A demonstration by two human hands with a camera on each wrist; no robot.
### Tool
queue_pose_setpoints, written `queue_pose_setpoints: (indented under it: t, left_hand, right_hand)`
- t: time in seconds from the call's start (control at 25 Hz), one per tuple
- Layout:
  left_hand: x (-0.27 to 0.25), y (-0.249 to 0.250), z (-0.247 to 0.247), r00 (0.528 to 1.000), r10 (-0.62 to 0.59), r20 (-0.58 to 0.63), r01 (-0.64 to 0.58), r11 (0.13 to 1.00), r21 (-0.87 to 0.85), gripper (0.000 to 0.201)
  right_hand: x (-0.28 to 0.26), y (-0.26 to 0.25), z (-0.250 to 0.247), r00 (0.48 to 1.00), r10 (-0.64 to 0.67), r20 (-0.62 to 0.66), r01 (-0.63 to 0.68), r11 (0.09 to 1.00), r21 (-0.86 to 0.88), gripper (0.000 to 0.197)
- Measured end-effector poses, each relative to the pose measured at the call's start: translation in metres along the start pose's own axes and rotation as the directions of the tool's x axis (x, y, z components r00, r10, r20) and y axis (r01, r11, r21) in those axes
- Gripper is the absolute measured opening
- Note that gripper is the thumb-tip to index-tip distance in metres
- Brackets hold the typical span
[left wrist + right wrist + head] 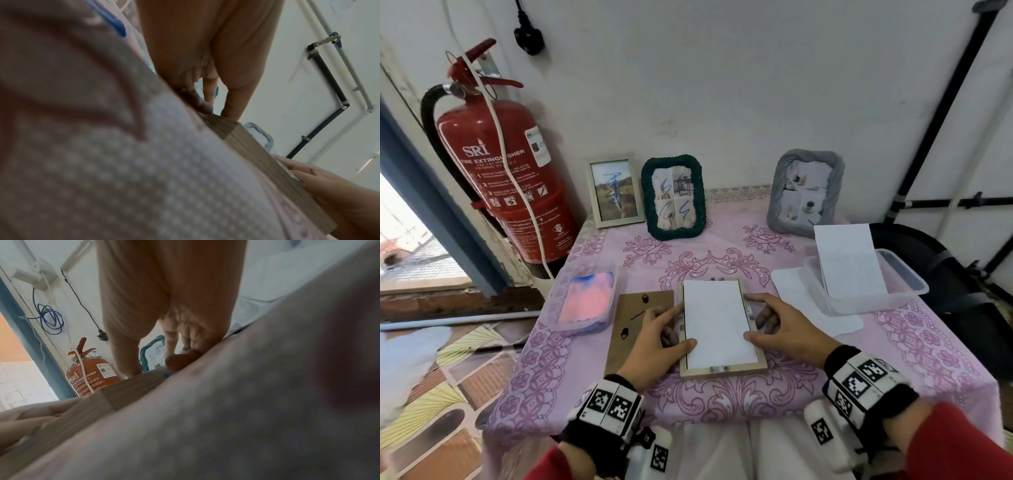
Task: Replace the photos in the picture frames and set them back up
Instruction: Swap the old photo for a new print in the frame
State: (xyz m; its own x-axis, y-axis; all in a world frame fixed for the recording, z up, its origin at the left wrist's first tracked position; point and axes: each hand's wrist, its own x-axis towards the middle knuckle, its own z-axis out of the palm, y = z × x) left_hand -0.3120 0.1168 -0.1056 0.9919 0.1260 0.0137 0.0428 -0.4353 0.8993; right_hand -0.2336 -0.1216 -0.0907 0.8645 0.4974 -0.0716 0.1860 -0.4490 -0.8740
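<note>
A light wooden picture frame (722,369) lies face down in the middle of the pink tablecloth. A white photo back (717,322) lies inside it. My left hand (675,327) rests at the frame's left side, thumb on the photo's lower left edge, index finger by the upper left edge. My right hand (751,317) mirrors it on the right side. A brown backing board (633,322) lies flat just left of the frame. The left wrist view shows my left hand (205,65) at the frame (257,146). The right wrist view shows my right hand (174,305) at the frame (127,391).
Three frames stand along the back wall: a pale one (614,190), a dark green rope one (673,197) and a grey one (804,192). A clear tub with pink prints (585,299) sits left, another with white sheets (859,274) right. A fire extinguisher (500,171) hangs left.
</note>
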Motion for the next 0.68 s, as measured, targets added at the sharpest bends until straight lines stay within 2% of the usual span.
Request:
queue_pose_setpoints:
  t: [0.36, 0.56, 0.68]
  left_hand:
    - [-0.002, 0.000, 0.002, 1.000, -0.030, -0.005, 0.030, 1.000, 0.002, 0.063]
    - [-0.001, 0.009, -0.002, 0.999, -0.035, -0.004, 0.035, 0.999, 0.010, 0.055]
    - [-0.008, 0.012, -0.011, 0.981, 0.007, -0.193, 0.006, 0.998, 0.065, 0.038]
  right_hand:
    - [-0.002, -0.002, 0.006, 0.997, -0.072, -0.023, 0.066, 0.976, -0.207, 0.055]
    - [-0.005, -0.001, 0.004, 0.999, 0.010, -0.042, -0.009, 1.000, 0.020, 0.055]
    - [-0.005, 0.002, 0.006, 0.999, 0.015, -0.049, -0.012, 0.999, 0.050, 0.054]
